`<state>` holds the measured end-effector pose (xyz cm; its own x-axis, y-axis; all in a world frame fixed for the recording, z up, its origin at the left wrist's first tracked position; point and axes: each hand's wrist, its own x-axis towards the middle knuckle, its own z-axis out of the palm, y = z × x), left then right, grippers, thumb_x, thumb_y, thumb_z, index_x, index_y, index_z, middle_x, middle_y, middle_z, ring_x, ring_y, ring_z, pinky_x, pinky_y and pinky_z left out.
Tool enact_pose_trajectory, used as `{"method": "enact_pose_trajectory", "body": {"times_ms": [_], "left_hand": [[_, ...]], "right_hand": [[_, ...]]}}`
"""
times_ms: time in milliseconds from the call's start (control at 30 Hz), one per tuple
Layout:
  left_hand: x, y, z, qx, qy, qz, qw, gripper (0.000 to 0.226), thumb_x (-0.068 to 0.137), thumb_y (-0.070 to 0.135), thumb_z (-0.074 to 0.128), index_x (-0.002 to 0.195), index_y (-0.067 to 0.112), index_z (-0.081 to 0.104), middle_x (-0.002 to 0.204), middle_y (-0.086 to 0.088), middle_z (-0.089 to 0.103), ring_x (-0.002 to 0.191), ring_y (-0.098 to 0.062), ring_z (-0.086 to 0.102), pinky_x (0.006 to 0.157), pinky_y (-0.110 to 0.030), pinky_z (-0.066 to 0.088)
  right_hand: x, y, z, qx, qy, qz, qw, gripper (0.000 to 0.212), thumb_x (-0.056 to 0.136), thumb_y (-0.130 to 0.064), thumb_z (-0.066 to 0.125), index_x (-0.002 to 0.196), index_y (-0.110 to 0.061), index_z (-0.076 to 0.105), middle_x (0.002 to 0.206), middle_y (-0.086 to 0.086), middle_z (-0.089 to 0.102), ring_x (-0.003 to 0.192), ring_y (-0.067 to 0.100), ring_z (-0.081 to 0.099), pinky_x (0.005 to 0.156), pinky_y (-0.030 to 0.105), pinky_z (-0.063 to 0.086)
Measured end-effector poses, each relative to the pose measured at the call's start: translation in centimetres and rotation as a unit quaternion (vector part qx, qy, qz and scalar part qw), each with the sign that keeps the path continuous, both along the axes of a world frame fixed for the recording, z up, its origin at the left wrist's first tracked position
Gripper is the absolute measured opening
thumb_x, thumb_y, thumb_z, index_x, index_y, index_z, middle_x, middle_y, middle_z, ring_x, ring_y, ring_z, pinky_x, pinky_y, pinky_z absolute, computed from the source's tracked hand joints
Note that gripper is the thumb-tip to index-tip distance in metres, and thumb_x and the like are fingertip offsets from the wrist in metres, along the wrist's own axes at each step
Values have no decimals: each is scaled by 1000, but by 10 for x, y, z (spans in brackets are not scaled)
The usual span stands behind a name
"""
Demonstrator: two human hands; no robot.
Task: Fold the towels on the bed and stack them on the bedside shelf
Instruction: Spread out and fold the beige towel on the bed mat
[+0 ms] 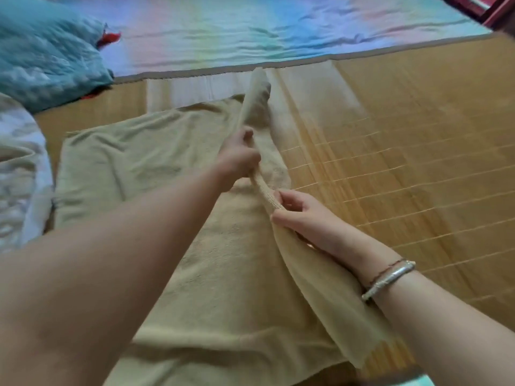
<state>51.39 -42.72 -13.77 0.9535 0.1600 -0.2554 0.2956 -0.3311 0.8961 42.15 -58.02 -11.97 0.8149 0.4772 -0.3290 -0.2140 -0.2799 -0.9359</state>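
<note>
Holding one long edge of a beige towel (145, 160) lifted off the bed: left hand (238, 160) is closed in a fist round the raised hem farther out, right hand (299, 215) pinches the same hem nearer the body, thumb and fingers curled on it. Rest of the towel lies spread on the bamboo mat (404, 151) that covers the bed, its left portion flat with shallow creases, its near right corner draping under the right wrist, which wears a silver bangle (390, 278).

Handling, judged: terry cloth, soft and limp, no stiffness of its own; the edge sags between the two grips and the far end droops past the left fist. Light for its area, not slippery, not fragile. Best taken by hems or corners, hands well apart, so the edge stays taut and the fold line comes straight.

Also in view: a teal quilt (47, 51) upper left, a pastel sheet (250, 29) beyond the mat, white bedding (19, 174) at left. Bedside shelf not in view
</note>
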Motion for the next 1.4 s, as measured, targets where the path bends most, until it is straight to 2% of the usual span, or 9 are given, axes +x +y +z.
{"method": "enact_pose_trajectory", "body": {"times_ms": [167, 233, 400, 567, 700, 900, 1033, 1200, 1400], "left_hand": [[-57, 113, 24, 7, -11, 20, 1000, 70, 78, -12, 43, 139, 21, 44, 128, -1, 45, 81, -15, 51, 37, -15, 41], [-82, 157, 34, 30, -12, 28, 999, 70, 78, -11, 43, 139, 23, 44, 126, -2, 45, 88, -18, 52, 41, -18, 42], [-138, 242, 27, 70, 21, 35, 997, 71, 79, -10, 45, 143, 22, 38, 136, -6, 43, 111, -26, 51, 56, -20, 44], [-203, 289, -22, -56, 164, 64, 983, 72, 83, -6, 57, 144, 24, 34, 131, -1, 48, 104, -25, 57, 72, -42, 56], [-243, 291, -59, -108, 197, 133, 965, 56, 84, 9, 66, 134, 15, 40, 94, -3, 57, 79, -21, 61, 75, -40, 57], [-262, 285, -64, -141, 181, 188, 955, 17, 89, 22, 64, 101, 11, 57, 97, -12, 68, 84, -22, 68, 78, -37, 59], [-289, 271, -73, -1, 160, 255, 954, 9, 91, 24, 56, 98, 18, 55, 96, 3, 60, 86, -18, 61, 77, -36, 54], [-339, 242, -88, 58, 215, 251, 942, 20, 91, 24, 56, 106, 15, 46, 97, 0, 55, 88, -17, 54, 73, -27, 40], [-368, 222, -88, 54, 256, 147, 954, 10, 88, 17, 57, 88, 9, 62, 77, -1, 59, 66, -12, 52, 53, -22, 36]], "right_hand": [[-47, 98, 17, 14, 7, 29, 999, 15, 84, -10, 54, 82, 1, 44, 71, 2, 43, 61, 11, 39, 51, 21, 31], [-69, 140, 20, 14, 7, 53, 998, 3, 87, -6, 51, 87, -4, 52, 63, -20, 50, 56, 4, 40, 48, 15, 32], [-114, 224, 13, -12, 1, 107, 994, 36, 84, -6, 52, 117, 8, 48, 72, -28, 56, 61, 9, 47, 47, 24, 38], [-151, 275, -36, -184, -68, 158, 968, 15, 79, -22, 54, 80, -11, 43, 124, 11, 54, 99, 31, 57, 72, 37, 52], [-166, 289, -59, -234, -122, 196, 944, 15, 79, -20, 54, 78, -9, 45, 108, 0, 49, 86, 23, 53, 80, 44, 47], [-170, 290, -67, -210, -128, 212, 946, 11, 81, -26, 52, 89, -17, 53, 86, -10, 54, 66, 10, 53, 69, 37, 50], [-176, 266, -69, -172, -108, 106, 973, 6, 83, -31, 50, 79, -32, 54, 100, 2, 69, 70, 21, 63, 67, 45, 55], [-162, 217, -82, -268, -223, 58, 936, 13, 89, -17, 57, 101, -17, 56, 103, 0, 60, 100, 19, 54, 88, 38, 46], [-178, 195, -92, -365, -213, 198, 884, 44, 91, -33, 55, 133, -32, 40, 155, -3, 22, 142, 21, 19, 115, 40, 18]]}}
